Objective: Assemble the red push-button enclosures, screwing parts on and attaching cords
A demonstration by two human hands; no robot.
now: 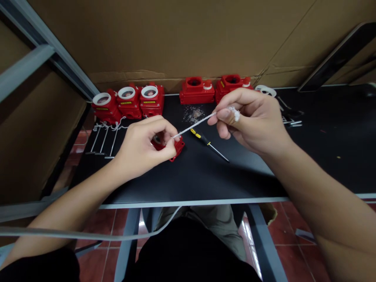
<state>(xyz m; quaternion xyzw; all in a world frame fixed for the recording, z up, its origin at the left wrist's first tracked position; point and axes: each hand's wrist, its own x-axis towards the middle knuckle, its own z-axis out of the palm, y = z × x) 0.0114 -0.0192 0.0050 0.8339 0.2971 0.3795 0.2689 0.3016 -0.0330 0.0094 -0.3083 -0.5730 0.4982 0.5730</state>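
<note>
A thin white cord (pixel 195 125) is stretched between my two hands above the black table. My left hand (pixel 148 147) pinches its lower left end between thumb and fingers. The upper right end is pinched in my right hand (pixel 249 117), and a frayed white tuft sticks out over the thumb. Below my left hand, and partly hidden by it, lies a red part (pixel 178 146) on the table. A black and yellow screwdriver (pixel 202 138) rests between and below the hands, its tip toward the lower right.
Three red housings with white rings (pixel 152 102) stand at the back left, metal T-shaped rods (pixel 113 143) with white cord before them. Two more red housings (pixel 196 96) stand at the back middle, near pale crumbs (pixel 195 113). A white roll (pixel 265 91) and metal tools lie right.
</note>
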